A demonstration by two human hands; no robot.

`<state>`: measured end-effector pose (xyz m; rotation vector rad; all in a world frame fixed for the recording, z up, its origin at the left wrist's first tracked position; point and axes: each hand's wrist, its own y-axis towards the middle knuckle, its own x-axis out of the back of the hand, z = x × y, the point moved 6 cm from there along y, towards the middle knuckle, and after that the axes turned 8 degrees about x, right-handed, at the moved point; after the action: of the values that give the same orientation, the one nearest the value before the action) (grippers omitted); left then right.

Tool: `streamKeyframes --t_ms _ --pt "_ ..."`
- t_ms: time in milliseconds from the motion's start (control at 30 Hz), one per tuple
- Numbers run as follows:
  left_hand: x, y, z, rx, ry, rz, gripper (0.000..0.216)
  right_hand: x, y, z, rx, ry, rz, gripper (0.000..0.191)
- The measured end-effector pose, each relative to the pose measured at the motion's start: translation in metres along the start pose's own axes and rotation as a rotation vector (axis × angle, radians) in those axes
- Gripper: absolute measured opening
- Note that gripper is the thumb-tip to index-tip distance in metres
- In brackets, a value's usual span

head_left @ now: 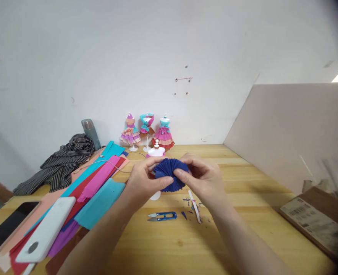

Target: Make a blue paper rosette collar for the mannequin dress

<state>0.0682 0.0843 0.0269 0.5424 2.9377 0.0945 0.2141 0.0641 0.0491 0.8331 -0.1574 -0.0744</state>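
Between my two hands is a round, pleated fan of dark blue crepe paper (pixel 169 168), held up over the table. My left hand (pixel 146 181) pinches its left side, thumb near the centre of the pleats. On the other side my right hand (pixel 201 175) grips it, thumb pressed close to the middle. Behind the paper stands a small white dress form (pixel 156 150), its lower part hidden by the fan and my hands. Blue thread snips (pixel 162 216) lie below, beside a white strip (pixel 194 207) and small paper scraps.
Crepe paper sheets (pixel 100 204) in several colours cover the left, with a white device (pixel 47 229) and a phone (pixel 7 229). Three paper-dressed forms (pixel 163 133) stand by the wall, near a flask (pixel 91 133) and striped cloth (pixel 68 160). A cardboard box (pixel 317 221) sits right.
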Motion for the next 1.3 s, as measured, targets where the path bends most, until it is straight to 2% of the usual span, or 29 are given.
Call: streamKeyframes --t_ms 67,167,400,567,800,933,1033,1067,1133,1200,1267,1300 --pt "-0.002 0.0 0.005 0.047 -0.048 0.045 0.052 0.002 -0.001 -0.001 -0.006 -0.007 -0.022 0.01" --pt "-0.006 0.001 0.008 0.072 -0.065 0.08 0.044 0.003 -0.002 -0.004 -0.029 0.008 -0.024 0.01" --pt "-0.009 0.006 0.008 0.048 -0.058 0.029 0.029 0.002 -0.002 -0.005 -0.006 -0.015 0.099 0.012" --pt "-0.008 0.009 0.013 0.027 0.037 0.032 0.023 0.002 0.0 -0.007 -0.002 -0.029 0.131 0.022" --pt "-0.008 0.011 0.015 0.002 0.09 0.05 0.02 0.001 -0.001 -0.001 0.069 -0.06 0.181 0.014" --pt "-0.003 0.009 0.018 0.02 0.122 0.031 0.024 0.009 0.0 0.0 0.085 -0.052 0.129 0.015" --pt "0.005 0.007 0.01 -0.026 0.205 -0.013 0.024 0.021 0.001 -0.001 0.045 -0.088 0.067 0.015" --pt "0.008 0.006 0.005 -0.057 0.246 -0.038 0.023 0.022 0.001 -0.001 0.031 -0.124 0.101 0.014" --pt "0.016 0.005 -0.007 -0.122 0.303 -0.094 0.021 0.014 -0.001 -0.002 0.01 -0.229 0.324 0.014" --pt "0.024 0.003 -0.016 -0.17 0.294 -0.156 0.02 -0.009 -0.015 -0.009 0.003 -0.334 0.714 0.01" --pt "0.031 0.002 -0.022 -0.191 0.234 -0.195 0.021 -0.035 -0.043 -0.022 -0.01 -0.453 1.115 0.008" --pt "0.032 0.002 -0.023 -0.192 0.194 -0.197 0.02 -0.047 -0.057 -0.031 -0.03 -0.54 1.261 0.01"
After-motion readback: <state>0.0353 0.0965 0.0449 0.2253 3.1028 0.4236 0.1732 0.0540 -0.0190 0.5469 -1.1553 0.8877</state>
